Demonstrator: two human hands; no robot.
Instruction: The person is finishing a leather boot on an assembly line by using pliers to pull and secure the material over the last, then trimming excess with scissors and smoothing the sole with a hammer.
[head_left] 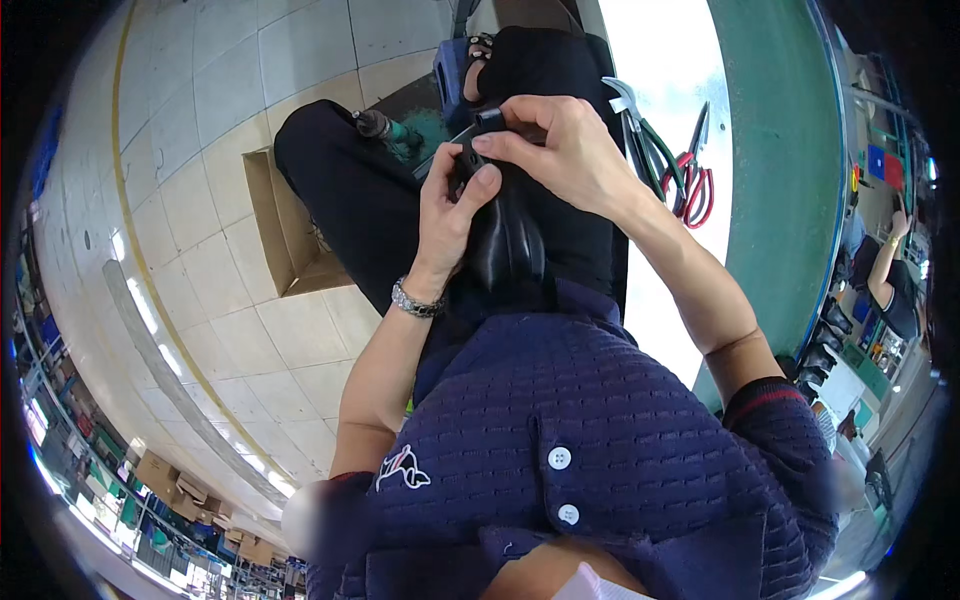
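A glossy black piece that looks like a leather shoe (508, 245) lies on my lap, its smooth rounded end towards my belly. My left hand (452, 205) is closed round its far end, the thumb pressed on top. From the other side my right hand (560, 145) pinches the black upper edge there, thumb below and fingers above. A small dark block-shaped part (489, 119) shows at the right fingertips. Between the hands the details are dark and partly hidden by the fingers.
On the white tabletop to my right lie pincers (640, 130) with dark green handles and red-handled scissors (692, 185). A green-bodied tool (390, 130) is beyond my left knee. An open cardboard box (290, 230) stands on the tiled floor. Another person (895, 275) is far right.
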